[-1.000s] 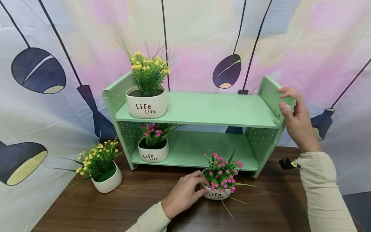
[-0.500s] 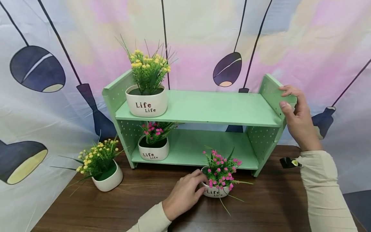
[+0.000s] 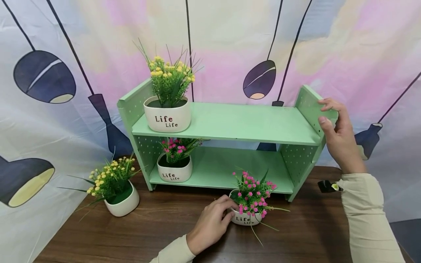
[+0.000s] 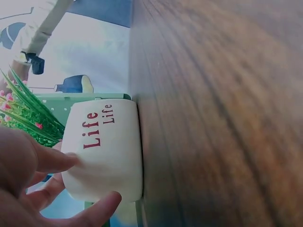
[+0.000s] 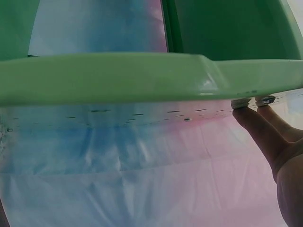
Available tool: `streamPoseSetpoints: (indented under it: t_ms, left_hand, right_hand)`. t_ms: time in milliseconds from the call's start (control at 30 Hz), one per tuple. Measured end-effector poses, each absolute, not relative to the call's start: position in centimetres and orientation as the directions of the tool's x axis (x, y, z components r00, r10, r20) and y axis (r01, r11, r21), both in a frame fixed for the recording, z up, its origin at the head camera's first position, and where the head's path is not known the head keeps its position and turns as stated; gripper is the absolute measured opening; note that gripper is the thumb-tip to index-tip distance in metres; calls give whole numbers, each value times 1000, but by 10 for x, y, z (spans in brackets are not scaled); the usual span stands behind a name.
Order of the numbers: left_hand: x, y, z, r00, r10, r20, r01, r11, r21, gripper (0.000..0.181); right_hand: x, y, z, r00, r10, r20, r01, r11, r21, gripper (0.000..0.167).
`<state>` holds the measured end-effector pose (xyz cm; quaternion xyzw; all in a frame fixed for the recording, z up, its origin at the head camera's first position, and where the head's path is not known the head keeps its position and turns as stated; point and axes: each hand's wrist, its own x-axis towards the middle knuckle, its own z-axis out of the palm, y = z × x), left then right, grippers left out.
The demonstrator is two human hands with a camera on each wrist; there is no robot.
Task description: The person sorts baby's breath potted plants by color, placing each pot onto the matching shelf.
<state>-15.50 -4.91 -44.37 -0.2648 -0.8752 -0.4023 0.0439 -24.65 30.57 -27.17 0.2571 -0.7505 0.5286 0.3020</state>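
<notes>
In the head view, my left hand holds the left rim of a white pot with pink flowers on the table, thumb outside and fingers at the rim. The left wrist view shows thumb and fingers on this pot. My right hand grips the right side panel of the green two-tier shelf near its upper front corner. From the right wrist, fingertips of the hand touch the panel. The pink-flower pot stands just before the lower tier's right half.
A yellow-flower pot stands on the top tier at the left, and a pink-flower pot on the tier below it. Another yellow-flower pot is on the brown table left of the shelf. Behind hangs a patterned cloth.
</notes>
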Motion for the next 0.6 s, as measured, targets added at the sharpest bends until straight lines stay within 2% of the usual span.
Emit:
streamPoseSetpoints:
  t_ms: [267,600]
  left_hand:
    - [-157,-49,-445,-841,440,313,529,555,642,10]
    - [-156,-47,-445,-830,445,337,558,668,492,29]
  right_hand:
    - [-246,306,-272,-685,-66,725,-705,310,-638,31]
    - [-245,304,-271,-692,-64,719,-685,373,-626,33]
